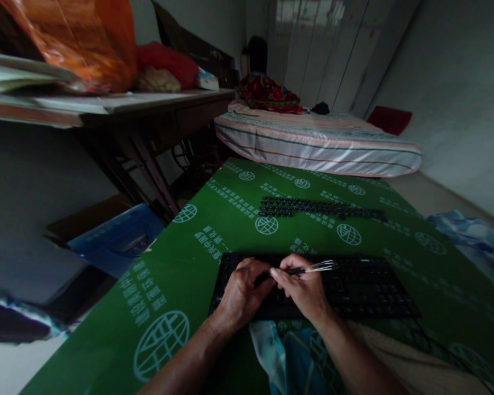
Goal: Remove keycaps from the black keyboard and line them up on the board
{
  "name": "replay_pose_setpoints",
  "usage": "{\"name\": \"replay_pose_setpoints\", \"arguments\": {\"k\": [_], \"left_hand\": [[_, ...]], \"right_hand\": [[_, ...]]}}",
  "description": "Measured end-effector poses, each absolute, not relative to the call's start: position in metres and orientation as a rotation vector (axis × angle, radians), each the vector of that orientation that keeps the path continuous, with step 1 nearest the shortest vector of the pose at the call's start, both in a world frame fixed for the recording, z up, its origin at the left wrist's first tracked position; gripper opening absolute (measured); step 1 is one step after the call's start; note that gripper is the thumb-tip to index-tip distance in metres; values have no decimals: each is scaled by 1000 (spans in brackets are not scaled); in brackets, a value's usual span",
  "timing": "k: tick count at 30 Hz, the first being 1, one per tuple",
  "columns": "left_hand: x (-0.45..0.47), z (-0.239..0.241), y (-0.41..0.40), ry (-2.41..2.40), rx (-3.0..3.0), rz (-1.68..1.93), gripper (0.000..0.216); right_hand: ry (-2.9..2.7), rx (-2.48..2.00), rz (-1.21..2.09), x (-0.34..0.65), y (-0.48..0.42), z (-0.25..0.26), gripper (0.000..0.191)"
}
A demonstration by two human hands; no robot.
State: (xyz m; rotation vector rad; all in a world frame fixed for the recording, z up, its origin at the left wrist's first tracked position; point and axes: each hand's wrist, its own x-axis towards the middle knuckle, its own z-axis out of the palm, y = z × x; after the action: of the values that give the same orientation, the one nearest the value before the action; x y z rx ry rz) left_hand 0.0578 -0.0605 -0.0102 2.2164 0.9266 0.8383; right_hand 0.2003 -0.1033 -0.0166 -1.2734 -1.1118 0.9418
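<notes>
A black keyboard (370, 288) lies under both my hands. My right hand (307, 288) is closed round a wire keycap puller (323, 266), whose thin metal wires point to the right. My left hand (245, 288) is over the left half of the keyboard with its fingers curled together. Its fingertips meet those of my right hand, and something dark shows between thumb and forefinger, too hidden to name. Beyond the keyboard, loose black keycaps (313, 207) are laid out in rows on the green table (214, 219).
Blue cloth (271, 351) and tan fabric (399, 351) lie at the near edge, with a cable (430, 337) at right. A side table (156, 104) bearing an orange bag (94, 44) stands left. A bed (313, 137) is behind; a blue box (119, 238) sits lower left.
</notes>
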Motion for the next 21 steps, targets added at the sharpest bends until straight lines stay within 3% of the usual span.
{"name": "replay_pose_setpoints", "arguments": {"k": [21], "left_hand": [[53,-9,-57,1018,2025,780,8]], "right_hand": [[-1192,-1232,977,203,-105,-16,23]]}}
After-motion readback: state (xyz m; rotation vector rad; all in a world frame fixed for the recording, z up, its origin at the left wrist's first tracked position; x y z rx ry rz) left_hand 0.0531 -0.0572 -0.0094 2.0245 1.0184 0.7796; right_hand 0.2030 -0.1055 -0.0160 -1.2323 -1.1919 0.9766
